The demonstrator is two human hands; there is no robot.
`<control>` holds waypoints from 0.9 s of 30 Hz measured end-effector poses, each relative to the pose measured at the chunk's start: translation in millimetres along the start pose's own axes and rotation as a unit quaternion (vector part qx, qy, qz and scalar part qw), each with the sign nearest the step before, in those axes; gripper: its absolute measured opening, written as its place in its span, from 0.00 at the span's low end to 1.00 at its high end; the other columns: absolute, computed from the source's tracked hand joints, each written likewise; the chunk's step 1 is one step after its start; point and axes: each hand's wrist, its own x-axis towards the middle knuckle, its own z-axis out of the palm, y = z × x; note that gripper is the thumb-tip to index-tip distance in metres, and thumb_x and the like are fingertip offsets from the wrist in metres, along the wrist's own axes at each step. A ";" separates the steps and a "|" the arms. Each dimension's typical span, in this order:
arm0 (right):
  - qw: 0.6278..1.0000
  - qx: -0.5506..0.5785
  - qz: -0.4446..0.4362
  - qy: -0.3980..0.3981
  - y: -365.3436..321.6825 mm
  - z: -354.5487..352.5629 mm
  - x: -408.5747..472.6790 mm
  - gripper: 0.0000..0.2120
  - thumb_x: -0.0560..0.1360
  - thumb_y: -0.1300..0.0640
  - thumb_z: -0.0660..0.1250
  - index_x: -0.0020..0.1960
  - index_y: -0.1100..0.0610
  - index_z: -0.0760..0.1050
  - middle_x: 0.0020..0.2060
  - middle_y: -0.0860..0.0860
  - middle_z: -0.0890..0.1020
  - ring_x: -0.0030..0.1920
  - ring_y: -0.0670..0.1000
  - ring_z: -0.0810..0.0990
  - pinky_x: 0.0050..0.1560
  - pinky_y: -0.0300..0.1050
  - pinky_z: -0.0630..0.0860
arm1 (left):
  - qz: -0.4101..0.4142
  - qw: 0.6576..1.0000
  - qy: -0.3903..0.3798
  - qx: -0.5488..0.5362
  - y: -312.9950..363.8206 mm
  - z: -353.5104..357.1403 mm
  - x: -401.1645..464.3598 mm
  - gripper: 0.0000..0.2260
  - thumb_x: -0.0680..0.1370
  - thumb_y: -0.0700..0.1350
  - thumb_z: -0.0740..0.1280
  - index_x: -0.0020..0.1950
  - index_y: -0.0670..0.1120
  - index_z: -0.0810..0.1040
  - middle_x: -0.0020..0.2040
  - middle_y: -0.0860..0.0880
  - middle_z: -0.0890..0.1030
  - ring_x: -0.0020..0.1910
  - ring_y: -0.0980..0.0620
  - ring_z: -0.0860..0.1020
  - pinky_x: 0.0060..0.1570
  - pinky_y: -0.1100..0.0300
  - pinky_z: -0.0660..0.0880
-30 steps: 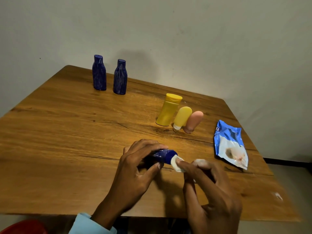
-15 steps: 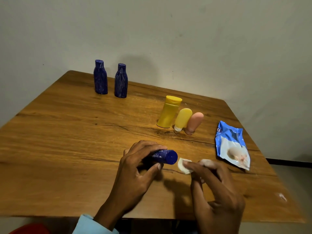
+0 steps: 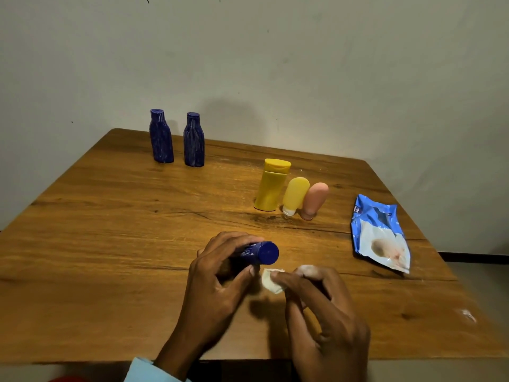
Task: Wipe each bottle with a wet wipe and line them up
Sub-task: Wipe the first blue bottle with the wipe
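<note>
My left hand (image 3: 217, 282) grips a small dark blue bottle (image 3: 260, 252) lying on its side above the table, its round end pointing right. My right hand (image 3: 322, 307) pinches a white wet wipe (image 3: 271, 279) just below and to the right of that end, a small gap between wipe and bottle. Two tall dark blue bottles (image 3: 161, 136) (image 3: 193, 139) stand side by side at the far left. A yellow bottle (image 3: 271, 184), a smaller yellow tube (image 3: 294, 194) and a peach tube (image 3: 314, 199) stand together mid-table.
A blue and white wet-wipe packet (image 3: 380, 232) lies flat at the right of the wooden table (image 3: 110, 244). A pale wall rises behind the table's far edge. A small white scrap (image 3: 468, 315) lies near the right front corner.
My right hand has drawn the wipe off the bottle's end, down and to the right. The bottle's round blue end is now fully exposed. The view has tilted up slightly.
</note>
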 end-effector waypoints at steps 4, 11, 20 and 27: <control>0.999 -0.015 0.017 0.023 3.6 1.4 8.9 0.24 0.67 0.74 0.78 0.57 0.53 0.87 0.52 0.48 0.81 0.50 0.43 0.81 0.52 0.28 0.76 | -0.001 1.000 0.003 0.008 1.5 -0.6 -0.9 0.21 0.77 0.34 0.76 0.65 0.54 0.84 0.63 0.57 0.83 0.66 0.49 0.81 0.63 0.41 0.79; 1.000 -0.014 -0.013 -0.004 3.9 7.8 4.7 0.18 0.73 0.67 0.75 0.61 0.53 0.85 0.52 0.48 0.82 0.50 0.41 0.80 0.51 0.27 0.76 | 0.009 1.000 0.010 0.004 3.7 1.1 -0.1 0.20 0.78 0.37 0.75 0.65 0.58 0.83 0.63 0.58 0.83 0.66 0.50 0.81 0.63 0.40 0.78; 0.997 0.026 0.074 0.023 14.9 -2.9 20.1 0.17 0.76 0.63 0.73 0.59 0.43 0.82 0.48 0.42 0.82 0.49 0.40 0.81 0.43 0.27 0.76 | -0.042 0.992 0.072 -0.094 11.4 12.2 -6.0 0.13 0.78 0.50 0.72 0.62 0.49 0.84 0.59 0.50 0.86 0.60 0.46 0.83 0.61 0.57 0.76; 0.996 0.055 0.059 -0.035 7.7 4.0 45.8 0.15 0.77 0.60 0.73 0.61 0.46 0.82 0.54 0.41 0.78 0.55 0.35 0.76 0.39 0.21 0.72 | -0.149 0.961 0.057 -0.226 18.7 26.7 -16.1 0.14 0.76 0.50 0.73 0.59 0.46 0.86 0.53 0.44 0.88 0.53 0.44 0.86 0.51 0.51 0.79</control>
